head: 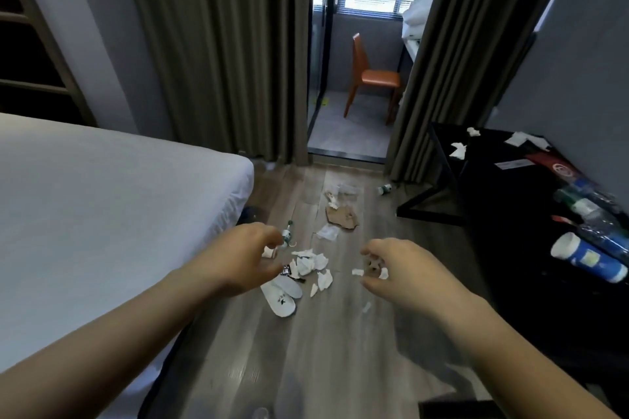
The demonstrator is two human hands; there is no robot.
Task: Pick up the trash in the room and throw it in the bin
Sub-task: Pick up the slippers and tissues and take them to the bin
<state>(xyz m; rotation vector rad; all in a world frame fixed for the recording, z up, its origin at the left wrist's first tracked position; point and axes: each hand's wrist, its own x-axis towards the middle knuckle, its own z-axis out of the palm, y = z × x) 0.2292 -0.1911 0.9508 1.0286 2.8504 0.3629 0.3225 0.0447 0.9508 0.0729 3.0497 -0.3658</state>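
Your bed fills the left, its white corner ending just short of the curtains. The black table takes the right, its near edge running along the floor. Between the two lies a strip of bare wood wide enough for both your arms, widest close to you. Ahead, the curtains part onto a doorway with an orange chair beyond it.

Your left hand hangs above the floor beside the bed's edge, fingers loosely curled and holding nothing. Your right hand hangs nearer the table, curled the same way. White scraps show between its finger and thumb, and you cannot tell whether it pinches them or they lie on the floor behind.

The trash lies mid-strip, under and ahead of your hands: slippers nearest, then crumpled tissues, cardboard farther on, and a small bottle just past your left fingertips. More bottles and paper lie on the table
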